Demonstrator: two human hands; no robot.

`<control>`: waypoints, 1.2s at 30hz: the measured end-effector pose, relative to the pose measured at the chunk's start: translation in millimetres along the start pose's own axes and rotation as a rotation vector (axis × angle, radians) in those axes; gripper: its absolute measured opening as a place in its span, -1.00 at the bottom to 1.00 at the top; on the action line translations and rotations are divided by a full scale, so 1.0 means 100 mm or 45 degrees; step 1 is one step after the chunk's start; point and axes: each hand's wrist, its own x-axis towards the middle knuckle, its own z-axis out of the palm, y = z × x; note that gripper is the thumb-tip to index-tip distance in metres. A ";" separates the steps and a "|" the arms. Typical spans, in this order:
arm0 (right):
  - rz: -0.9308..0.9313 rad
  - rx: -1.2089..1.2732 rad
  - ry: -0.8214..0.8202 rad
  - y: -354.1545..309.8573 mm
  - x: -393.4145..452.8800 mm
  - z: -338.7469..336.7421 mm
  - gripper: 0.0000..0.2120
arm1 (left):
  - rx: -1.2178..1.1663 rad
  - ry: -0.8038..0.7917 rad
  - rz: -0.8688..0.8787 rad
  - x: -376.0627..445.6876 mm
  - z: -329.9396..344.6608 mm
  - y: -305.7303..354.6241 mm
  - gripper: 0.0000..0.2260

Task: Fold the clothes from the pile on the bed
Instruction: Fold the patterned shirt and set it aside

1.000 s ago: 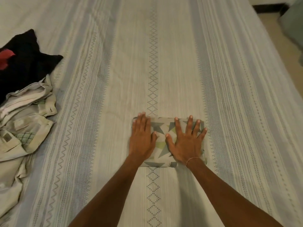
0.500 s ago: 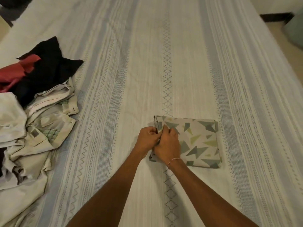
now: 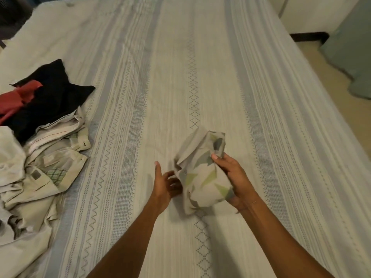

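A: Fingers first; right hand [image 3: 234,177] has its fingers [image 3: 217,158] and thumb curled round the folded patterned cloth [image 3: 202,173], gripping its right side; the bundle looks lifted off the bed, can't be fully sure.

B: Left hand [image 3: 163,183]?

A: Loose, thumb sticking up; fingers half curled, tips at the cloth's left edge; touching or pinching, cannot tell.

B: Cloth itself?

A: Grey-beige with grey and green triangles; bunched, tilted, far end flopping up; near-centre of the bed [image 3: 261,117], over the diamond stripe.

B: Outward?

A: Bedspread pale with blue-grey woven stripes and zigzags; pile of clothes [image 3: 40,167] at the left edge, well apart from the hands; beige garments with a plaid lining patch, a white piece at the very edge.

B: Farther?

A: Black garment [image 3: 52,97] at the pile's far end; red cloth [image 3: 18,99] lying on it; right of the bed, floor and a teal-grey fabric thing [image 3: 353,57].
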 end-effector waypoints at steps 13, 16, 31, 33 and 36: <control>-0.007 -0.865 0.629 0.38 -0.04 -1.81 -0.71 | 0.725 0.209 0.243 0.09 0.19 -0.50 -0.58; -0.140 -1.106 0.711 0.47 0.01 -1.73 -0.66 | 0.873 0.268 0.351 0.13 0.23 -0.60 -0.54; 0.038 -1.404 0.786 0.53 0.21 -1.78 -0.61 | 1.246 0.674 0.381 0.27 0.50 -0.64 -0.60; -0.059 -1.400 0.697 0.57 0.14 -1.88 -0.62 | 1.280 0.589 0.377 0.25 0.47 -0.74 -0.63; -0.198 -1.402 0.637 0.63 0.15 -2.00 -0.67 | 1.315 0.654 0.420 0.29 0.45 -0.81 -0.72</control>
